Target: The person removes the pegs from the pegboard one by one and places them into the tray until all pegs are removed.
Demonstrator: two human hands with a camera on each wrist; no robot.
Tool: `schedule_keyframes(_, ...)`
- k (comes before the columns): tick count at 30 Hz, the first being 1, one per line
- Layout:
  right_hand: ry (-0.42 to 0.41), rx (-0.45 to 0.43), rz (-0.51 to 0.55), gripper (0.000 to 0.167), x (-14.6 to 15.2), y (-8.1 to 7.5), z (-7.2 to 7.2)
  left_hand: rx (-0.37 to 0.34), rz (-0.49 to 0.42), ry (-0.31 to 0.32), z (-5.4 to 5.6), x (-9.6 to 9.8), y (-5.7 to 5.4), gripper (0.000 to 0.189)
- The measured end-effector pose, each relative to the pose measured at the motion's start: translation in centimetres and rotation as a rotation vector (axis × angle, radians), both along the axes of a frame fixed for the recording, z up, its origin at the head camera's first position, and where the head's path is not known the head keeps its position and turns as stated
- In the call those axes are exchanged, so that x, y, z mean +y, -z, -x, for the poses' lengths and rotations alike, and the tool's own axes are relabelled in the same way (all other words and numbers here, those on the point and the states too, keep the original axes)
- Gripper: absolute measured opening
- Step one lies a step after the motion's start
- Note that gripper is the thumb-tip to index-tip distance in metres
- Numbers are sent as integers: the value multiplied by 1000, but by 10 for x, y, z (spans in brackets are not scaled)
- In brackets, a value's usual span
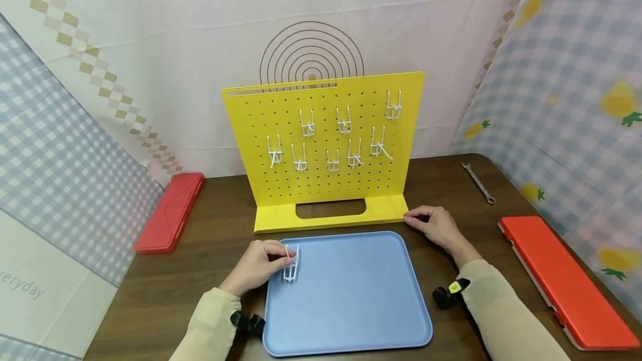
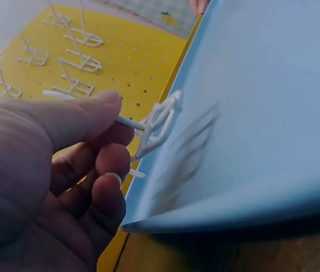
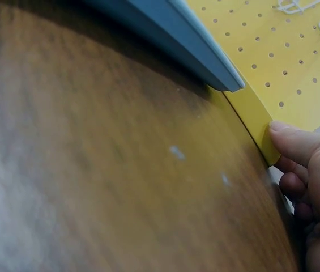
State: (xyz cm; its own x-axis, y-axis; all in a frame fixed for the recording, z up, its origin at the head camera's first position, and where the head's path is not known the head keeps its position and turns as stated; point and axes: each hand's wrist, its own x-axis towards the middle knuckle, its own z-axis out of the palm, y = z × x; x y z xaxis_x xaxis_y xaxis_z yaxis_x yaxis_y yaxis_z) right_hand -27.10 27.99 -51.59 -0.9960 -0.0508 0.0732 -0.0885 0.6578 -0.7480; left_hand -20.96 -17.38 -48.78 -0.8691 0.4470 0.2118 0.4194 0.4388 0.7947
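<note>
My left hand (image 1: 257, 267) pinches a white wire pegboard hook (image 2: 161, 122) between thumb and fingers, over the far left corner of the blue tray (image 1: 351, 294). The hook's looped end casts a shadow on the tray in the left wrist view. Behind the tray stands a yellow pegboard (image 1: 281, 217), with several white hooks (image 1: 393, 111) hanging on its upright panel. At the front right corner of its base, my right hand (image 1: 436, 227) grips the edge, thumb (image 3: 295, 141) on top and the other fingers curled below.
A red case (image 1: 170, 213) lies at the back left of the brown table. On the right side are a wrench (image 1: 478, 184) and a long orange-red case (image 1: 567, 283). Patterned cloth (image 1: 200, 43) hangs behind the table and on both sides.
</note>
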Motion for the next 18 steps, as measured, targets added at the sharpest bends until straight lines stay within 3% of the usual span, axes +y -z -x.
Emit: schedule_keyframes(18,-1,5,2,31,-2,-4,-1,-29,61,-56,1,1,-2,2)
